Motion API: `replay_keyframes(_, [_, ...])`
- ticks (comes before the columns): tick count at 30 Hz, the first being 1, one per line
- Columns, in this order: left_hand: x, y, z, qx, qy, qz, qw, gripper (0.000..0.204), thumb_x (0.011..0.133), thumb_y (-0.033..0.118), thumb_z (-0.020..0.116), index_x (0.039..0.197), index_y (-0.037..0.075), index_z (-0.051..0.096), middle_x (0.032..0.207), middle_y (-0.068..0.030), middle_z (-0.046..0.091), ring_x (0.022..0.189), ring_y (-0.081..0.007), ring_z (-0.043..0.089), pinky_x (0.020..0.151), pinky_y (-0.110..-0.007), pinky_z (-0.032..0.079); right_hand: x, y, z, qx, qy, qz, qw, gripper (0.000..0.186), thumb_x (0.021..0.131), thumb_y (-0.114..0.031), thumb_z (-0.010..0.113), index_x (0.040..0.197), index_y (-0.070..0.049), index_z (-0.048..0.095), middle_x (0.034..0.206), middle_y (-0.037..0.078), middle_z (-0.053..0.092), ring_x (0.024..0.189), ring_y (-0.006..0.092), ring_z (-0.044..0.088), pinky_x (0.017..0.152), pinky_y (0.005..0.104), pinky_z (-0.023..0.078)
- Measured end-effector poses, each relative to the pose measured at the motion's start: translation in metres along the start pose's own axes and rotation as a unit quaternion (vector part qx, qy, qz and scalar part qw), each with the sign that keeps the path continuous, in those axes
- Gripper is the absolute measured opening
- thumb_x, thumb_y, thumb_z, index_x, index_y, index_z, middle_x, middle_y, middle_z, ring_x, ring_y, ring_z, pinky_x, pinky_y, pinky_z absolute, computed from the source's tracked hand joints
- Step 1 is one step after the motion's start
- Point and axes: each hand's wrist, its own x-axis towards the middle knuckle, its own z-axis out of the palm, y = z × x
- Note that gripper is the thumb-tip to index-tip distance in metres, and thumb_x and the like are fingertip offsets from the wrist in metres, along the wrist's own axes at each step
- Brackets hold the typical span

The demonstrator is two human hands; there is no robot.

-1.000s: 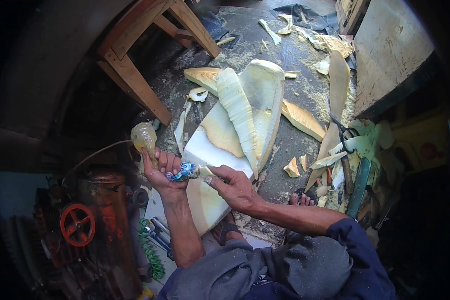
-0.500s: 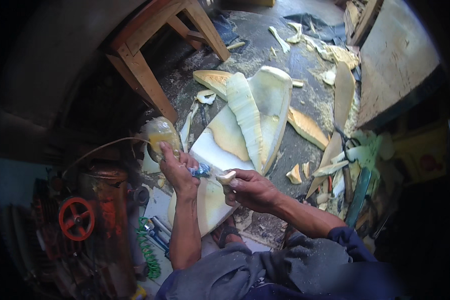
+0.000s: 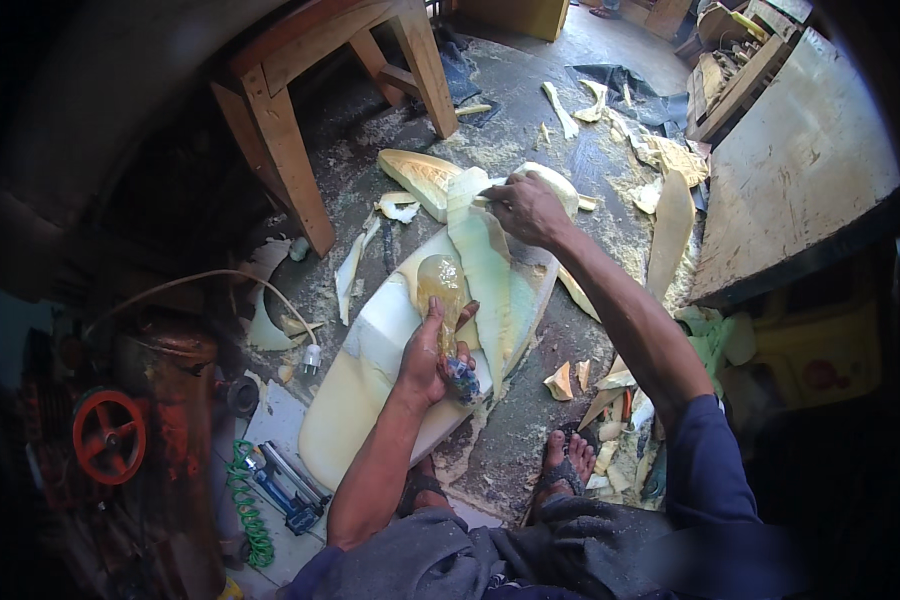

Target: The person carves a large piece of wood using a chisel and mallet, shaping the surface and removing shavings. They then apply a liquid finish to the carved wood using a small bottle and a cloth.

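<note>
My left hand (image 3: pixel 429 352) is wrapped round a clear plastic bag of yellowish liquid (image 3: pixel 442 278), its rounded end up and its crumpled bluish end below the fingers. My right hand (image 3: pixel 532 208) reaches to the far end of a long, pale foam strip (image 3: pixel 482 265), fingers pinched. A small cream foam scrap (image 3: pixel 492 184) shows at those fingertips, mostly hidden. The strip lies across a large shaped foam pad (image 3: pixel 370 365) on the floor in front of me. Another tapered foam piece (image 3: pixel 417 176) lies beyond its far left side.
A wooden stool frame (image 3: pixel 290 150) stands far left. Beside my left arm are a rusty tank with a red handwheel (image 3: pixel 109 437), a plug on a cord (image 3: pixel 312 358) and a green coiled hose (image 3: pixel 253 500). Foam offcuts (image 3: pixel 670 230) litter the right. A pale board (image 3: pixel 800 170) rises behind them.
My right hand has moved forward from beside the bag to the strip's far end. The bag has been raised upright and shifted right, over the pad. The view has shifted slightly.
</note>
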Motion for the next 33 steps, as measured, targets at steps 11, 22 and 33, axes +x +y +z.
replay_keyframes(11, [0.004,0.002,-0.004,0.021,-0.021,-0.019,0.999,0.069,0.108,0.058,0.042,0.149,0.003,0.036,0.147,-0.0168,0.055,0.053,-0.0131,0.053,0.054,-0.034,0.056,-0.085,-0.035,-0.032,0.003,-0.210,-0.075,0.975,0.022,0.091,-0.023,0.071,0.111,-0.026,0.081,0.092,0.002,0.068,0.094,0.0236,0.056,0.082,0.0418,0.044])
replay_keyframes(22, [0.002,0.002,-0.008,-0.003,-0.037,0.009,0.999,0.068,0.107,0.061,0.041,0.138,0.002,0.048,0.132,-0.0175,0.061,0.060,-0.0161,0.059,0.057,-0.034,0.057,-0.112,-0.039,-0.017,0.005,-0.135,-0.108,0.985,0.028,0.093,-0.016,0.071,0.119,-0.021,0.079,0.094,0.003,0.068,0.093,0.0210,0.057,0.082,0.0399,0.045])
replay_keyframes(33, [-0.044,0.028,0.028,-0.061,-0.068,0.214,0.973,0.059,0.108,0.052,0.047,0.147,0.008,0.045,0.113,-0.0109,0.062,0.104,-0.0221,0.062,0.100,-0.045,0.052,-0.159,-0.140,-0.026,0.453,0.034,0.246,0.856,0.059,0.098,-0.027,0.073,0.149,-0.003,0.053,0.122,0.019,0.069,0.108,0.0239,0.068,0.096,0.0354,0.053])
